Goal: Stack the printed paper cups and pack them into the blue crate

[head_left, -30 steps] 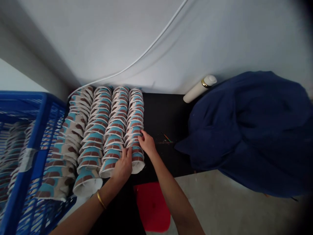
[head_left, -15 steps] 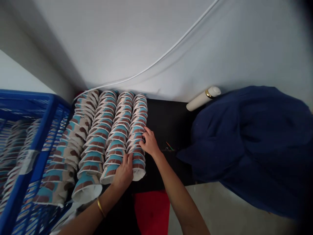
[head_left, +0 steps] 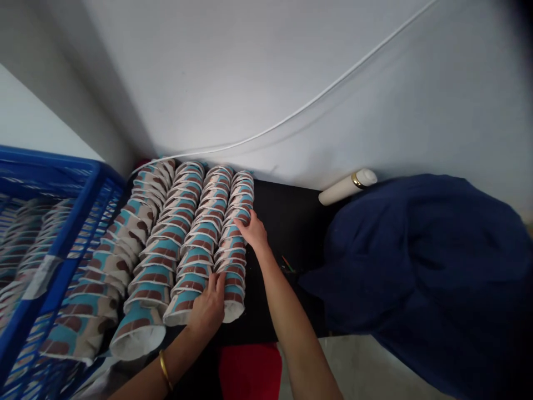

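Four nested rows of cup-shaped pieces [head_left: 164, 241] already lie left of centre on the black tabletop [head_left: 272, 211], and we're at the rightmost: left hand [head_left: 208, 305] half-curled by its lower end, right hand [head_left: 256, 230], thumb and forefinger parted, against its right edge (gripping or not, we can't tell). How much remains, we can't see.
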`<state>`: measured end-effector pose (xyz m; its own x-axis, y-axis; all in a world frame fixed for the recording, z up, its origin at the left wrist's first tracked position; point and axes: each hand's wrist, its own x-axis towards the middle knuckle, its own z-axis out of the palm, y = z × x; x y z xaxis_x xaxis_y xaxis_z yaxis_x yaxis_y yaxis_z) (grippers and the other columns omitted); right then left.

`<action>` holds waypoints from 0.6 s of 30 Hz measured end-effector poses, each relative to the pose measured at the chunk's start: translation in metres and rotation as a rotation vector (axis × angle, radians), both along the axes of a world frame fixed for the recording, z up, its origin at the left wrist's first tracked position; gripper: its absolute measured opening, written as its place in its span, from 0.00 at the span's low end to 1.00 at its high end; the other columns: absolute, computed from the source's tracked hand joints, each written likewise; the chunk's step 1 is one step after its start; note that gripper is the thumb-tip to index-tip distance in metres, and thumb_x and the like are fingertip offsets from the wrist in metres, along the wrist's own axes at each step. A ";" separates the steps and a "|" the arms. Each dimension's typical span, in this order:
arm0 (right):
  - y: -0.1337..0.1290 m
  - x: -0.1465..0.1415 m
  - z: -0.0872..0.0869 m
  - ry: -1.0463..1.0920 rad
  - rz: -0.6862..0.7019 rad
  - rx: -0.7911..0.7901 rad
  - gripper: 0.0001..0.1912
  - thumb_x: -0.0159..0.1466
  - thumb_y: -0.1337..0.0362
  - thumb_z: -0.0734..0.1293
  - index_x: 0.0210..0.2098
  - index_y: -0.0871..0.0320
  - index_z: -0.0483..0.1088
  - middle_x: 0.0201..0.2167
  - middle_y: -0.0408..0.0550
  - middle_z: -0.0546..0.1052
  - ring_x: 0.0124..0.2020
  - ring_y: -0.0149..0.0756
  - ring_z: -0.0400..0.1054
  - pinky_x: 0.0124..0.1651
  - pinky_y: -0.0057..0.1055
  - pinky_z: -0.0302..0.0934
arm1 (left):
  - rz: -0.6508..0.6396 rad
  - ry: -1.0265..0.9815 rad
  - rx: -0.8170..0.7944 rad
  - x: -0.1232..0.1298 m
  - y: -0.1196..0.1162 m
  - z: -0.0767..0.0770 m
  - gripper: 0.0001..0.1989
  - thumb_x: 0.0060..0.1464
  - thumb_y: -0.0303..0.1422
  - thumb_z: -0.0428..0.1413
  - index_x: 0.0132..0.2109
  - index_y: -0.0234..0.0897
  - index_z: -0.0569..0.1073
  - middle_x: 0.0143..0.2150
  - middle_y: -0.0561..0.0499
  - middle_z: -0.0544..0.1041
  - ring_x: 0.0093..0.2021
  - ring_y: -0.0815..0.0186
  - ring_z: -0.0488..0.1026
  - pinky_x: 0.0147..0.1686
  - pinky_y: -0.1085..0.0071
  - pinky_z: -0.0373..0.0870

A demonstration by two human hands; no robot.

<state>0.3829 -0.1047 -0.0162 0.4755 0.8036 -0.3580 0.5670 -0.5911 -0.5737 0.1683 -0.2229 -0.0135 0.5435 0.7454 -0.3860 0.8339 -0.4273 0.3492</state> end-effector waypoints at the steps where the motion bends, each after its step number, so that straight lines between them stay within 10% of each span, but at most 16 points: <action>1: 0.002 -0.002 0.001 -0.002 -0.020 -0.022 0.46 0.59 0.37 0.65 0.67 0.57 0.55 0.58 0.63 0.68 0.61 0.61 0.60 0.61 0.52 0.55 | 0.000 0.013 0.002 0.001 0.000 0.001 0.31 0.55 0.17 0.45 0.66 0.30 0.59 0.62 0.35 0.66 0.45 0.59 0.78 0.31 0.73 0.74; 18: 0.022 -0.004 -0.009 0.096 -0.077 -0.081 0.59 0.52 0.43 0.73 0.71 0.62 0.43 0.62 0.63 0.66 0.58 0.49 0.68 0.57 0.37 0.62 | 0.019 0.038 -0.101 0.007 0.002 0.023 0.34 0.53 0.14 0.45 0.67 0.35 0.58 0.61 0.37 0.67 0.49 0.58 0.77 0.36 0.69 0.77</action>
